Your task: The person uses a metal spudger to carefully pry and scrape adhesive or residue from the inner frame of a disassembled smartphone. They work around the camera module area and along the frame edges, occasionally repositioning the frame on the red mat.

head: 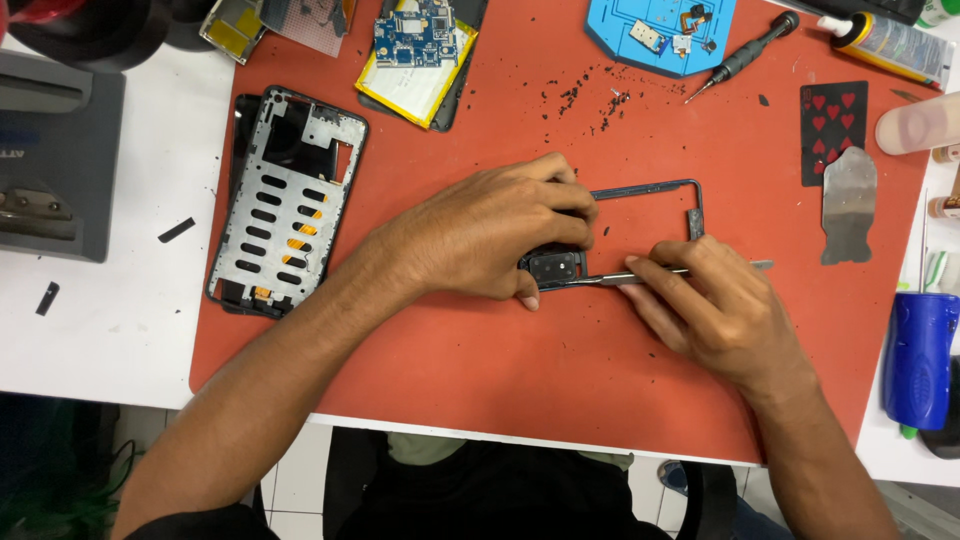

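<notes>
My left hand (490, 240) pins the black phone frame (650, 190) mid-mat, right hand (715, 310) pinches the thin metal pry tool (610, 278); I keep the blade flat, levering gently at the camera corner.

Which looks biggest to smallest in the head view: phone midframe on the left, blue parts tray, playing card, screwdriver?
1. Phone midframe
2. Blue parts tray, cut by the frame edge, so unsure
3. Playing card
4. Screwdriver, longer than the card but far thinner
</notes>
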